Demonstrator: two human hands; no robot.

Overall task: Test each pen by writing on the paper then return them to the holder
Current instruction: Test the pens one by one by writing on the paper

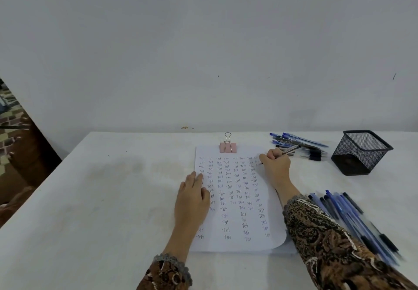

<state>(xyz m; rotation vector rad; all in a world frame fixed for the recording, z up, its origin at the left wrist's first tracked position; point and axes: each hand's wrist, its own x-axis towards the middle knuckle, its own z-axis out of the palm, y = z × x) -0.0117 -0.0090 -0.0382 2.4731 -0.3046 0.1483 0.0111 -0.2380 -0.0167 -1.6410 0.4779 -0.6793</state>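
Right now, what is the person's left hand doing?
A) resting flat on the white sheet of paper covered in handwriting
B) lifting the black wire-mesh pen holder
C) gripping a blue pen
A: the left hand lies flat on the left edge of the white handwritten paper, holding nothing.

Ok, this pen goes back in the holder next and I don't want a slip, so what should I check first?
1. Right hand grips the pen: ok.
2. Left hand lies flat on the paper: ok.
3. Clip holds the paper's top edge: ok.
4. Pen's latest mark shows ink: cannot tell, too small to see.
5. Holder has its mouth facing up, with no pens sticking out: ok.
6. Low path from right hand to holder: not ok, a pen pile lies between them, so lifting over it looks safer.
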